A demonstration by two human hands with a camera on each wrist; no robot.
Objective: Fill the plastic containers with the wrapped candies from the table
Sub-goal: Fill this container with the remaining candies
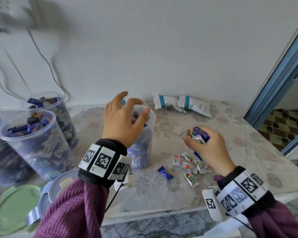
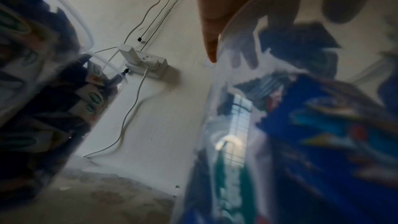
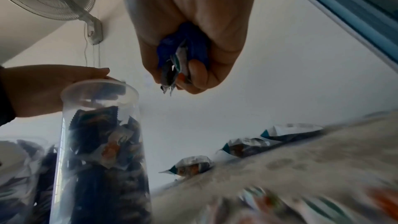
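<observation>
Purple ribbed sleeves [image 1: 70, 205] end in black wristbands [image 1: 101, 162] — ringed with white, black-patterned marker tiles.

A tall clear container [image 1: 144, 138] stands upright in the middle of the worktop [image 1: 248, 152], partly full of blue and white wrapped candies. Three more clear containers [image 1: 34, 145] stand at the left, filled to the top. Loose candies [image 1: 187, 166] lie flat just right of the middle container, near the front edge.
</observation>
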